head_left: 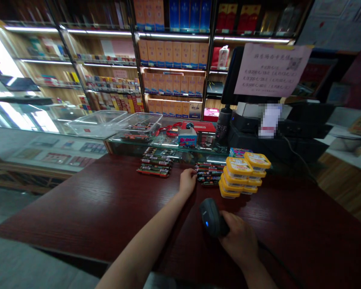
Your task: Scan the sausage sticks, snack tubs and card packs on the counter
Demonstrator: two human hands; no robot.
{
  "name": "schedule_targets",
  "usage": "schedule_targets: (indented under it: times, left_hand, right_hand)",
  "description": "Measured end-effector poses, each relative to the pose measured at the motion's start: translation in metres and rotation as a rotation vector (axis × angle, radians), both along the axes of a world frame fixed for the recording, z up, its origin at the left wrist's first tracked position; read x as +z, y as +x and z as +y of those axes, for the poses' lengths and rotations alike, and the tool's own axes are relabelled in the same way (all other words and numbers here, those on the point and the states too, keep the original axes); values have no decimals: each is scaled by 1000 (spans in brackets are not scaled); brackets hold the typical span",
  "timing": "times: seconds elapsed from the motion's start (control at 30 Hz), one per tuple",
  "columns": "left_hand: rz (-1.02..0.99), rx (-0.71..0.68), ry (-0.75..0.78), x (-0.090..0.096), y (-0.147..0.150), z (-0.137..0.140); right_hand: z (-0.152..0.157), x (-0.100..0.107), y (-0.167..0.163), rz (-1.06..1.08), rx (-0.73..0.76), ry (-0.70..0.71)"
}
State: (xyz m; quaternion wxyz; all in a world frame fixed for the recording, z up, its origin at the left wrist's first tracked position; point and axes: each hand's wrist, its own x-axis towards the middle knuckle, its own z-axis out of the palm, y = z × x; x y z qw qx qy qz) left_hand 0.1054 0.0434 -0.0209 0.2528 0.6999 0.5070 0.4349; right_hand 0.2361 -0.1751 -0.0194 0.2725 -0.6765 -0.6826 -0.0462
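My right hand is wrapped round the handle of a dark handheld barcode scanner, which has a lit blue light and a cable trailing to the right. My left hand reaches forward over the counter, its fingers curled at the left ends of a pile of slim dark packets. Whether a packet is pinched there is hidden. To the left lies a second pile of similar slim packets. Just right of the near pile stand stacked yellow-lidded plastic tubs.
The dark wooden counter meets a glass display case, where clear plastic bins and a small blue box sit. A monitor with a pink paper sign stands back right. Shelves of boxes line the wall.
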Motion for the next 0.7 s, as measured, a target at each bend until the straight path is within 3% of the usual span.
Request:
schedule_targets:
  times: [0.17,0.33,0.5,0.6,0.7]
  left_hand:
    - [42,-43,76,3,-3,-10]
    - [171,-69,170,13,-49,-20]
    - [421,150,252,23,-119,-16]
    - [534,279,232,25,-157,-8]
    - [626,320,189,24,-182,-2]
  right_hand:
    - [0,-3,1,-11,8,24]
    - [-3,-6,2,-17,25,23]
    - [-5,-6,1,-14,19,36]
    - [-6,-3,0,-24,4,7]
    - [-6,0,-1,-55,3,3]
